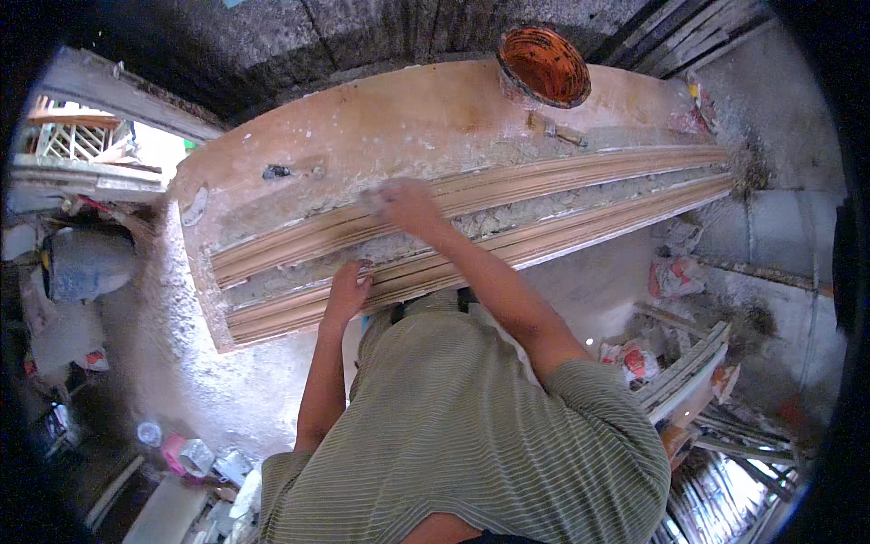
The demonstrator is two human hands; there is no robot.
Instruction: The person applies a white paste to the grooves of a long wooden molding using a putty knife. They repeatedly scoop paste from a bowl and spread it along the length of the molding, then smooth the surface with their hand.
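Note:
Two long ridged brown moulding strips (562,174) lie side by side across a worn pinkish work board (381,113). A rough grey strip of crumbly material (562,199) runs between them. My right hand (410,208) is closed over the far strip, blurred by motion, with a greyish smear at its fingertips that I cannot identify. Closer to me, my left hand (348,288) rests by the near strip (272,313), fingers curled in. Something small and whitish shows at those fingers, too small to name.
An orange bowl (544,68) with dark-smeared walls stands at the board's far edge. Near it lies a brush-like wooden-handled tool (557,131). A small dark lump (275,171) sits at the left. A bluish drum (91,263) and stacked wooden boards (684,372) flank the board.

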